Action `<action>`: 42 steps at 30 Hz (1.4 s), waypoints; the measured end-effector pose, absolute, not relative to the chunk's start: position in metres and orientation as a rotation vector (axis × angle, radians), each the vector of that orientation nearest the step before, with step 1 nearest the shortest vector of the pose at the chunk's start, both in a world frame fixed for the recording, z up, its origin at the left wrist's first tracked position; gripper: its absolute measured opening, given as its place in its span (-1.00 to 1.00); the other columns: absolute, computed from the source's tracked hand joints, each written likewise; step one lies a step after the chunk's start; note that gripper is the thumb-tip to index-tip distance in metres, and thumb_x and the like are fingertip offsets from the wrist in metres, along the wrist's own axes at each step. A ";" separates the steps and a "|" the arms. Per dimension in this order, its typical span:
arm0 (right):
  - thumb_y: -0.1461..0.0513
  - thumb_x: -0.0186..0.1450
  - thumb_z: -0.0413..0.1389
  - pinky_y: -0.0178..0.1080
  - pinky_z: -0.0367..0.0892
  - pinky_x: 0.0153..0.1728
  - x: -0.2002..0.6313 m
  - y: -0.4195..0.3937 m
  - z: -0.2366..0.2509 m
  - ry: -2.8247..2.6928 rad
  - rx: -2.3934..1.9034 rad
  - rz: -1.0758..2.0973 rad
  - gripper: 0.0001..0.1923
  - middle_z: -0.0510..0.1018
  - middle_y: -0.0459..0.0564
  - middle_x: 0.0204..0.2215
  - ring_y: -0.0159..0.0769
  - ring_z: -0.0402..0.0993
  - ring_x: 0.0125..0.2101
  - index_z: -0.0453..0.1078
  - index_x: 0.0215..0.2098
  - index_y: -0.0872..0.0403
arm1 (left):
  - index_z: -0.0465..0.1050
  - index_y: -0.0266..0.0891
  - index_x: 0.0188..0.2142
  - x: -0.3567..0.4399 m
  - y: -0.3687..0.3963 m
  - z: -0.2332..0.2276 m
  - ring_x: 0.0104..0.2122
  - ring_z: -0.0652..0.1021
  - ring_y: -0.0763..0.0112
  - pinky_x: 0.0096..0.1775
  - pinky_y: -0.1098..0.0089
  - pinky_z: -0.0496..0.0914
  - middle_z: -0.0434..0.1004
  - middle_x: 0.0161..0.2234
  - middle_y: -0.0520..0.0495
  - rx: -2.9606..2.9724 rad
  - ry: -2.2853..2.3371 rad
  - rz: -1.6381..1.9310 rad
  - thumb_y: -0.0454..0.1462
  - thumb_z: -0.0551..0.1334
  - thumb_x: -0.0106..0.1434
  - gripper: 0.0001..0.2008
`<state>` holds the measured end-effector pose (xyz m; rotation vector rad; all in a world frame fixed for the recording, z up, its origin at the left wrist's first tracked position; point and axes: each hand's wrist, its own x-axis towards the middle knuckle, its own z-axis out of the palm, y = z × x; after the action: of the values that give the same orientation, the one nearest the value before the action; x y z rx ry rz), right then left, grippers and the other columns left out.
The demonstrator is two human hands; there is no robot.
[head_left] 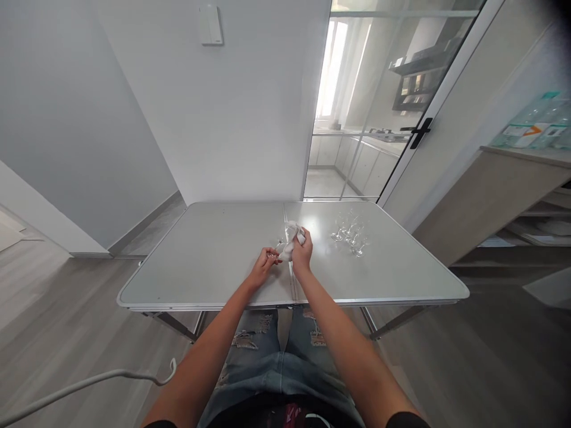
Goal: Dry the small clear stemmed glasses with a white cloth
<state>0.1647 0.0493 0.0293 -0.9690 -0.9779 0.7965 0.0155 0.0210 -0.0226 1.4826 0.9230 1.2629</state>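
Note:
Over the middle of the table, my left hand (264,265) pinches the foot end of a clear stemmed glass (281,244), probably a wine glass. A white cloth (290,230) is bunched around the other end of the glass. My right hand (303,252) is closed on this cloth and presses it to the glass. Much of the glass is hidden by the cloth and my fingers. To the right of my hands, several clear stemmed glasses (351,233) are grouped close together on the table; their outlines overlap and are hard to separate.
The pale folding table (200,255) has a metal rim and a centre seam. Behind it are a white wall and a glass door with a black handle (420,132). Water bottles (533,122) stand on a shelf unit at right. A white cable (120,374) hangs at lower left.

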 end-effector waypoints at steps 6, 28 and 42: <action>-0.02 0.28 0.16 -0.34 0.33 -0.40 0.139 0.039 -0.008 -0.968 -0.875 1.093 -0.68 0.51 -0.11 -0.42 -0.35 0.39 -0.44 0.42 -0.23 0.07 | 0.26 -0.22 -0.05 0.014 0.023 -0.023 -0.22 0.45 0.34 -0.08 0.26 0.39 0.42 -0.16 -0.09 1.520 0.990 1.278 0.12 0.10 0.38 -0.54; 0.06 0.22 0.25 -0.32 0.30 -0.35 0.171 0.028 -0.003 -1.640 -0.780 1.072 -0.74 0.57 -0.12 -0.44 -0.35 0.36 -0.42 0.57 -0.28 0.09 | 0.42 -0.20 0.10 0.006 0.026 -0.016 -0.06 0.58 0.14 -0.07 0.20 0.47 0.58 -0.02 -0.22 1.429 1.102 1.421 0.03 0.41 0.14 -0.39; 0.12 0.12 0.32 -0.13 0.52 -0.21 0.158 0.031 -0.005 -0.871 -0.596 1.677 -0.70 0.67 0.06 -0.26 -0.14 0.61 -0.27 0.52 -0.22 0.09 | 0.32 -0.16 0.01 -0.004 0.029 -0.010 0.09 0.55 0.13 -0.02 0.21 0.49 0.51 0.08 -0.27 1.326 1.034 1.739 0.00 0.42 0.15 -0.45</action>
<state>0.1577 0.0306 -0.0054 -0.5964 -0.8706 1.6766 -0.0036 0.0287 -0.0096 1.3262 1.0339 1.7390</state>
